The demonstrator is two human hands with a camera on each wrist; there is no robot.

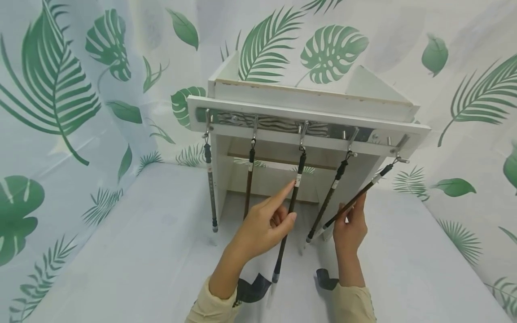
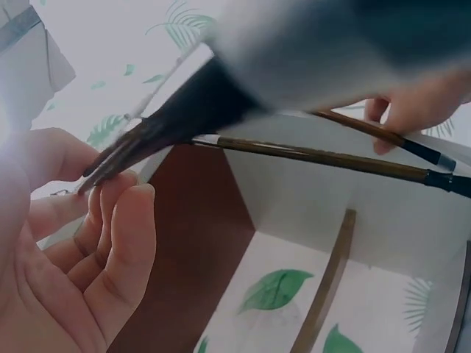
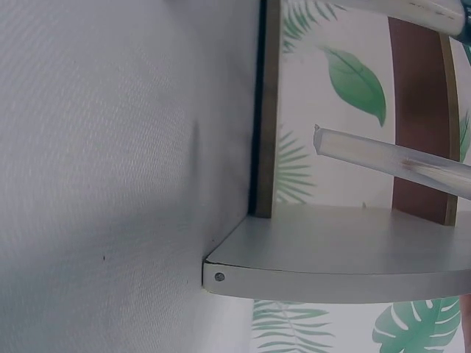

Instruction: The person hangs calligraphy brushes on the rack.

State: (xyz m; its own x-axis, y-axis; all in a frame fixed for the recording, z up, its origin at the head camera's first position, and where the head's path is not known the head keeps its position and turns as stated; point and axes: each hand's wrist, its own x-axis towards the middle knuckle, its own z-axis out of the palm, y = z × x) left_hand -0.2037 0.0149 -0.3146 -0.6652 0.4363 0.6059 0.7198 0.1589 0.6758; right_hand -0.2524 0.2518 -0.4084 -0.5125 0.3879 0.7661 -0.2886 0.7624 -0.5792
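Observation:
Several calligraphy brushes hang by loops from metal hooks on the white rack's point(image 1: 307, 112) front bar. My left hand point(image 1: 262, 226) is at the middle brush point(image 1: 298, 175). Its index finger points straight at the white label on the handle, the other fingers are bent, and the thumb tip lies across the handle lower down. At the far right, my right hand point(image 1: 350, 231) has fingertips and thumb behind the slanting end brush point(image 1: 373, 180), which crosses in front of them. A clear cap point(image 3: 390, 158) covers a brush tip in the right wrist view.
The rack has a side panel point(image 1: 355, 168) and crosspieces behind the brushes. It stands on a white cloth-like surface point(image 1: 133, 251) before a leaf-printed backdrop point(image 1: 404, 49). Dark curved pieces sit by my wrists, the larger one point(image 1: 254, 289) at the left.

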